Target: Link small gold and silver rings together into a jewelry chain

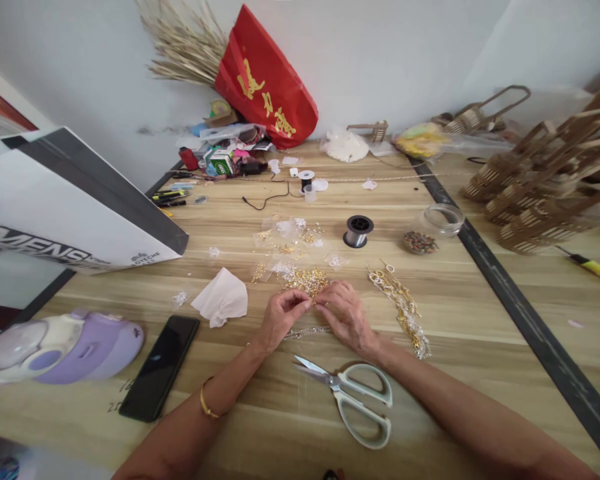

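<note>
From the head camera, both hands are meeting near the middle of the wooden tabletop, towards its near edge; the left hand is curling its fingers in, thumb and forefinger pinched together on something too small to make out; the right hand is lying knuckles-up, its fingertips closed and touching those of the left, so that both are pinching at the same spot just at the near side of a heap of small gold findings; a thin beaded silver strand is lying on the wood beneath and between the wrists, and whether either hand is gripping it cannot be told; a gold bangle is sitting on the left forearm; a pair of pale-handled scissors is lying slightly open just nearer than the hands, between the forearms; a string of gold chain links is trailing beside the right hand; a crumpled white tissue and a black phone are lying to the left, with a lilac and white device at the near left corner; further back a spool of clear thread and a glass jar of beads are standing; a red bag is leaning at the far edge.
</note>
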The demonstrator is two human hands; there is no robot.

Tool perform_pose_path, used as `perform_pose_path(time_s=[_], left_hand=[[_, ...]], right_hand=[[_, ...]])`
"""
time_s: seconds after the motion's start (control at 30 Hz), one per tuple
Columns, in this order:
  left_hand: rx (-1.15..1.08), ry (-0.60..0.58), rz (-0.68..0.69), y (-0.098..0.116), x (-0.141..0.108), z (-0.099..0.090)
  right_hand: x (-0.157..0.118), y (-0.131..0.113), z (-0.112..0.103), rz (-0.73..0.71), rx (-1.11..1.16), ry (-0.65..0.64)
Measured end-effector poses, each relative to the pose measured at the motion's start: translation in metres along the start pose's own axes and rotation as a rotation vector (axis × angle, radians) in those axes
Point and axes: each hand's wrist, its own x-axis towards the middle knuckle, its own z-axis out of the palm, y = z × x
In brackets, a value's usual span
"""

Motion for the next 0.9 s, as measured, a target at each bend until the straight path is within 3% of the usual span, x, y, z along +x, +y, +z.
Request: perform_pose_path(time_s=[0.37, 0.57, 0.67, 0.77, 0.9], left_hand=[[0.082, -0.008, -0.004, 0.006, 0.003, -0.001], [0.34, 0.043, 0.099, 0.02, 0.009, -0.019], [0.512, 0.071, 0.225, 0.023, 0.012, -0.033], [0.726, 0.04, 0.344, 0.019, 0.013, -0.047], [0.943, -0.023, 0.351, 0.009, 0.008, -0.059]], right_hand=[[-0.001, 0.002, -0.001, 0.004, -0.001, 0.003], [-0.001, 0.003, -0.003, 0.024, -0.018, 0.002], [-0.001, 0.003, -0.003, 0.021, -0.023, 0.006], [-0.001, 0.004, -0.001, 0.016, -0.028, 0.007], [-0.002, 0.005, 0.0, 0.019, -0.022, 0.011]])
